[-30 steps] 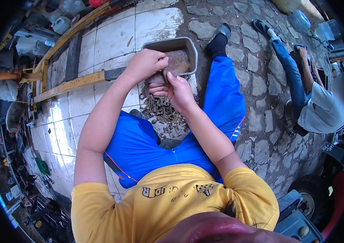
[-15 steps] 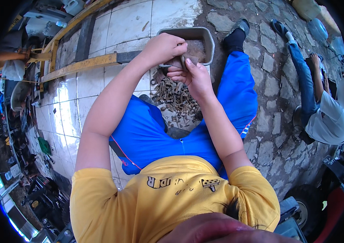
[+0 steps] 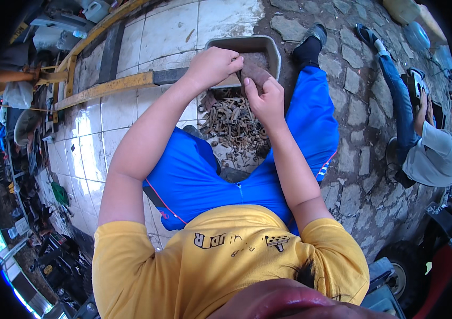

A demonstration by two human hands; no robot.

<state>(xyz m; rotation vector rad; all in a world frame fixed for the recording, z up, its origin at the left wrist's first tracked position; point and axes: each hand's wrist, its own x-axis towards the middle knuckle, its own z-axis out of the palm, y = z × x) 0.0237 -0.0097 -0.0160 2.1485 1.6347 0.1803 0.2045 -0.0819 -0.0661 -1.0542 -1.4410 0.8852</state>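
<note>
A limp, dull brown piece like a rag (image 3: 255, 74) hangs between my two hands, over the near part of a grey rectangular tub (image 3: 274, 50). My left hand (image 3: 214, 66) pinches its left end between thumb and fingers. The thumb and bent fingers of my right hand (image 3: 266, 102) close on its lower right side. Whether a small part lies inside the brown rag, I cannot tell. Just below the hands, between my legs, a heap of rusty bolts, nuts and small metal parts (image 3: 231, 121) covers the floor.
A yellow and black metal frame (image 3: 106, 89) reaches from the left toward the tub. White tiles (image 3: 170, 29) meet rough stone paving (image 3: 351, 106). Another person (image 3: 433, 154) sits at the far right, hands on an object. Tools and machine parts crowd the left edge.
My right hand has turned and shifted a little right and down, so the brown rag now spreads wider between the hands. My left hand has barely moved.
</note>
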